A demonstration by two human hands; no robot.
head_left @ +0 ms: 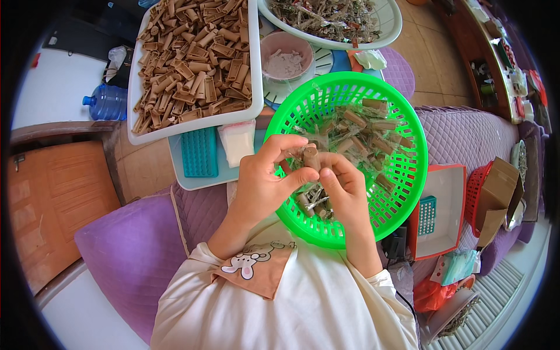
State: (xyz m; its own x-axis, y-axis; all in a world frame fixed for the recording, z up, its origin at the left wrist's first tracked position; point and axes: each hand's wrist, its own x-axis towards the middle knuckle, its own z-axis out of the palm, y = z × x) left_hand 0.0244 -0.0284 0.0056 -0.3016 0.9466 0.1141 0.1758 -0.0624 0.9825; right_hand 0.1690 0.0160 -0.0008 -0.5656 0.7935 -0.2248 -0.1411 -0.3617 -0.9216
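Note:
Over the near left part of a round green plastic basket (413,192), both hands meet around a small brown cylinder (311,156) that seems to have clear film about it. My left hand (269,175) pinches it from the left, thumb and forefinger curled round. From the right, my right hand (345,185) has its thumb and fingers closed against the same piece. Below and behind the hands, the basket holds many brown cylinders (354,119) in crinkled clear wrappers. Exactly where each fingertip touches the cylinder is partly hidden.
A white tub (256,70) full of loose brown half-tube pieces stands at the far left. Beyond the basket are a pink bowl (309,65) and a pale basket (392,29) of wrapped pieces. A teal grid tray (199,153) lies left; a red-edged box (446,224) sits right.

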